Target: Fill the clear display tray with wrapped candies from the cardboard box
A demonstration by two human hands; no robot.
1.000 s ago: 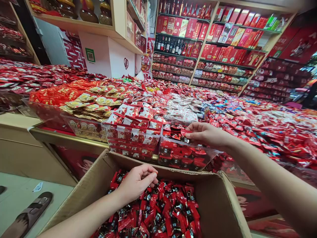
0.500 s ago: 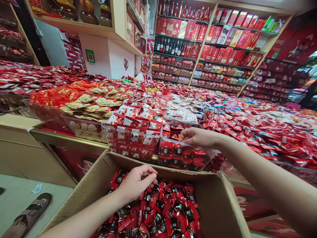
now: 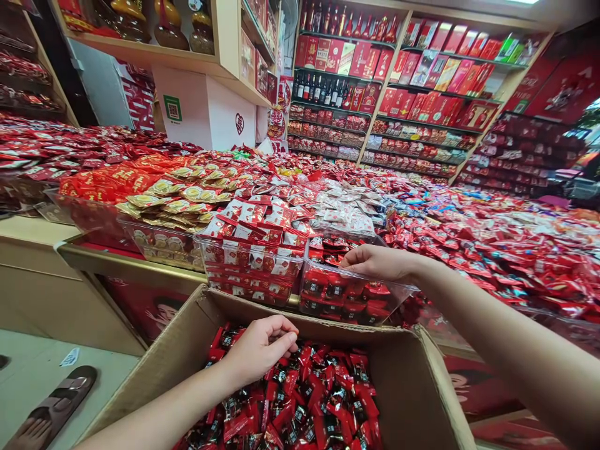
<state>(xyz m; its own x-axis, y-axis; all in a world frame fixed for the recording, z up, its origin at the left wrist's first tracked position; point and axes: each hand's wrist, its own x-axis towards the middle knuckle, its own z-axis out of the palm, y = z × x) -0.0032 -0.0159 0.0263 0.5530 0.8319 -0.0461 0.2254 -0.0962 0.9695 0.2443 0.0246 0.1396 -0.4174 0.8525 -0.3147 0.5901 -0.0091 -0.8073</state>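
Note:
An open cardboard box point(image 3: 429, 381) in front of me holds many red-and-black wrapped candies point(image 3: 300, 400). Above them is my left hand point(image 3: 265, 344), its fingers curled in and the thumb bent toward them; whatever it may hold is hidden. My right hand point(image 3: 375, 261) reaches over the front of a clear plastic bin point(image 3: 398, 292). Similar red-and-black candies point(image 3: 335, 294) lie in neat rows inside that bin. The right fingers bend down just above those candies, and their tips are partly hidden, so I cannot see what is between them.
Left of the right hand's bin stands a clear bin point(image 3: 248, 259) of red-and-white packets. Gold packets point(image 3: 187, 194) and heaps of other sweets cover the counter. Behind are shelves point(image 3: 394, 78) of bottles and boxes. A sandalled foot point(image 3: 51, 406) shows at lower left.
Both hands keep almost the same position and shape. The view has shifted only slightly.

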